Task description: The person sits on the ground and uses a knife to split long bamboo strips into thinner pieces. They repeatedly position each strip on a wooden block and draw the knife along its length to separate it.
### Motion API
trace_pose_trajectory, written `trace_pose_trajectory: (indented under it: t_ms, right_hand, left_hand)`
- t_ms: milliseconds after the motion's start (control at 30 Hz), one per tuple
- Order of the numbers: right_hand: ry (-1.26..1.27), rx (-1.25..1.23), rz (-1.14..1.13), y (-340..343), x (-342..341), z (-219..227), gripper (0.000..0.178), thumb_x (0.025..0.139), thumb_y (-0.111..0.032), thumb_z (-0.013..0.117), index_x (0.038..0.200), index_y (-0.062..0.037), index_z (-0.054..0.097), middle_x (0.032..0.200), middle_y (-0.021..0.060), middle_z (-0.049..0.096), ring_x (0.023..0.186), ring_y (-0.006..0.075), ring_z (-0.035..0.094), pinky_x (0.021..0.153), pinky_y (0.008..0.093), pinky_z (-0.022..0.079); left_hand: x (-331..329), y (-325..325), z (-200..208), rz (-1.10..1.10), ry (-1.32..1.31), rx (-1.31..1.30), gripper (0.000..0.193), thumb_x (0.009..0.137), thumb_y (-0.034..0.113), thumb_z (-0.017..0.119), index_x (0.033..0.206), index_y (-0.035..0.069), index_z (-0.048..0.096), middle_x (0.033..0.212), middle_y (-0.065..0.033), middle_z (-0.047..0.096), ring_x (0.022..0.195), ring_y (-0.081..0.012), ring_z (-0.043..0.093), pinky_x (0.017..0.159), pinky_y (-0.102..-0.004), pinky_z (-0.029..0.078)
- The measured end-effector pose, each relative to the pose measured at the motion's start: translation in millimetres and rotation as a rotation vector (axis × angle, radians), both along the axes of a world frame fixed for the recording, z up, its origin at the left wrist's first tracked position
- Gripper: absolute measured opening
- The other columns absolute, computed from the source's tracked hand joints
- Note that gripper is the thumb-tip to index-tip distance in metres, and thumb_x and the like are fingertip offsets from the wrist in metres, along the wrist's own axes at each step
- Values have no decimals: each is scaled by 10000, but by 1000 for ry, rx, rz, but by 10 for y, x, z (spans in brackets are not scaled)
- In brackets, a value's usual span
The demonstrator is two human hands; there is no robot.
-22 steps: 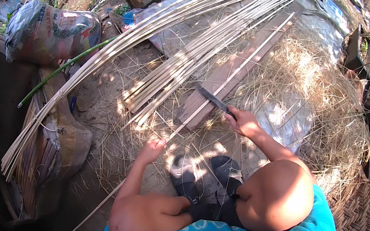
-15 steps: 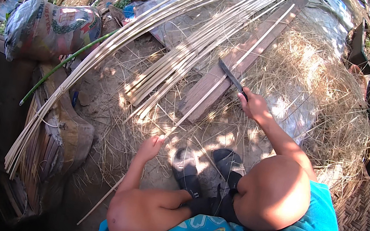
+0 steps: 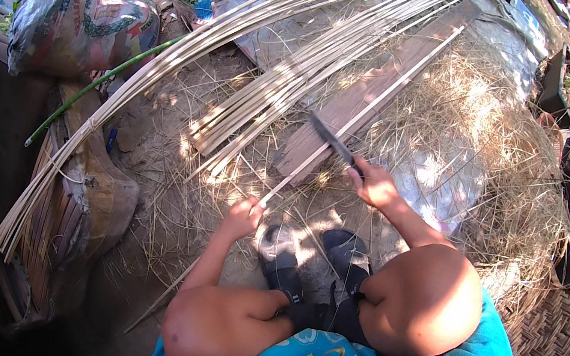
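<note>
**Knife [image 3: 332, 137] across a pale strip [image 3: 374, 104], one hand on each**

So here's the setup. The left hand [image 3: 243, 218], just below the middle of the frame, has its fingers closed around the strip near the shoes [image 3: 279, 253]. The right hand [image 3: 374, 184], a bit right of centre, is wrapped around the knife's handle, blade pointing up and to the left. The blade lies across the strip, though I honestly can't tell whether its edge is biting in.

The strip itself runs on a slant from the left hand up to the upper right, mostly over a dark brown plank [image 3: 354, 99]. A thin length also pokes out under the left forearm toward the bottom of the frame, roughly in line with it.

Left of the plank there's a spread of similar strips [image 3: 259, 109], and further left a long bundle [image 3: 124, 92] curves from top centre to the lower left, with a tie around its lower part. A green stalk [image 3: 99, 84] sits beside that bundle, near a stuffed sack [image 3: 86, 29] in the upper left.

Over on the right it's a big heap of straw-coloured shavings [image 3: 510, 157], with a woven mat [image 3: 557, 340] in the lower right corner.
</note>
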State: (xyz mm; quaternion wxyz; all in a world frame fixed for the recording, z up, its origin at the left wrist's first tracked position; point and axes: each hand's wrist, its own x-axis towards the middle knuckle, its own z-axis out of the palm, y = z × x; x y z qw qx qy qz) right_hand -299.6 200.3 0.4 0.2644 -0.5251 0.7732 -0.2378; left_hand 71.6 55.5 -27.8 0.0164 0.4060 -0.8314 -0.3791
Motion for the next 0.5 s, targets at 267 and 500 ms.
trace_pose_trajectory:
  t_ms: [267, 500]
  right_hand:
    - [395, 77, -545, 27, -1881, 173, 387, 1057, -414, 479, 1134, -64, 627, 786, 204, 707, 744, 439, 695, 683, 537, 558]
    - [17, 18, 222, -62, 242, 91, 430, 1049, -453, 495, 1356, -156, 542, 996, 242, 677, 907, 434, 687, 826, 522, 562]
  left_hand:
    - [163, 25, 125, -71, -251, -77, 387, 1071, 379, 415, 1070, 48, 615, 816, -280, 674, 796, -490, 664, 753, -564, 526]
    - [-46, -139, -146, -95, 48, -50, 387, 1091, 301, 423, 999, -9, 636, 826, -207, 648, 803, -397, 643, 763, -471, 509]
